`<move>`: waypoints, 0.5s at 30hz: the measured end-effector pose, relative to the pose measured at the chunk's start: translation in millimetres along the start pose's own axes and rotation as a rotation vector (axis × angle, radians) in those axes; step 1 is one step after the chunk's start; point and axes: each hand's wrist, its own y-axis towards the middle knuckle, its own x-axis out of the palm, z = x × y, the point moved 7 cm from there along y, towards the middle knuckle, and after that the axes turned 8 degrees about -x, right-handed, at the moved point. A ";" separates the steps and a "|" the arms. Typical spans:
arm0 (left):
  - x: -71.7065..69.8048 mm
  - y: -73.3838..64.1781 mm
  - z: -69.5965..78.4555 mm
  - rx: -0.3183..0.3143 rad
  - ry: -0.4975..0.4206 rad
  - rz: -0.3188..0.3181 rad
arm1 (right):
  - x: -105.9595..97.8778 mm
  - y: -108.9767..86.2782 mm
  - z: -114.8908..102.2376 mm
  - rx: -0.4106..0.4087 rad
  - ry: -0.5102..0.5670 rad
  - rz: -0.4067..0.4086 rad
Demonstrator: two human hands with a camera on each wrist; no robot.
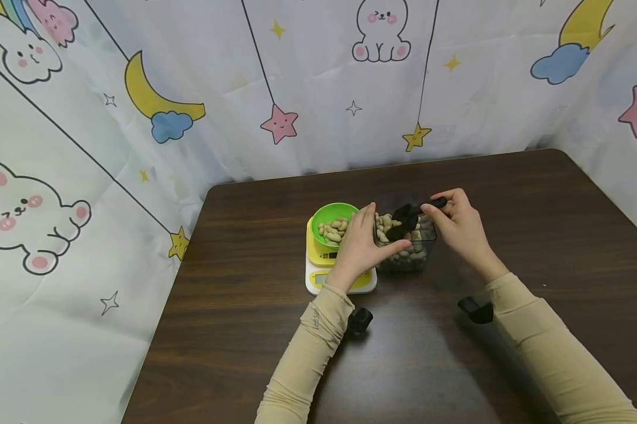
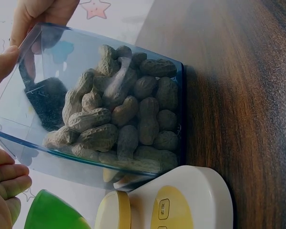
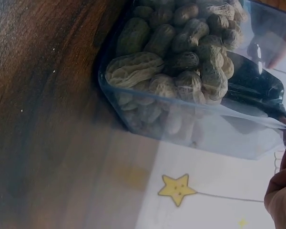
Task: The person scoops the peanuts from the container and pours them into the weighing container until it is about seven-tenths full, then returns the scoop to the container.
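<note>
My right hand (image 1: 464,232) pinches the handle of a black scoop (image 1: 403,227), whose head dips into a clear plastic container (image 3: 219,123). Unshelled peanuts (image 2: 126,112) fill the container's lower part. At its near left corner is my left hand (image 1: 362,244), thumb stretched along the front rim and fingers extended by the left wall. In the left wrist view those fingers (image 2: 9,179) are loosely bent beside the container. Left of it, a green bowl (image 1: 331,210) with several peanuts sits on a yellow and white kitchen scale (image 1: 313,253), partly hidden by my left hand.
Everything stands on a dark wood-grain table (image 1: 234,324), toward its far edge. A white curtain (image 1: 318,76) with cartoon bears, moons and stars hangs behind and to the left. Black camera mounts (image 1: 360,321) stick out from both wrists.
</note>
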 end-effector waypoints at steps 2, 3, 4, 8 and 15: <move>-0.4 -0.1 0.1 0.002 0.000 0.000 | 0.1 0.2 2.0 0.021 0.013 0.013; -0.4 -0.1 0.0 0.003 -0.001 -0.002 | 0.3 0.4 2.8 0.029 0.019 0.019; -0.3 -0.2 -0.1 0.005 -0.002 -0.002 | 0.8 0.5 3.3 0.033 0.024 0.022; 0.2 0.0 -1.2 0.004 -0.009 -0.008 | 3.0 1.5 1.5 0.020 0.029 0.020; 1.4 0.8 -2.1 0.000 -0.014 -0.014 | 6.3 -0.8 -3.3 -0.050 0.007 -0.046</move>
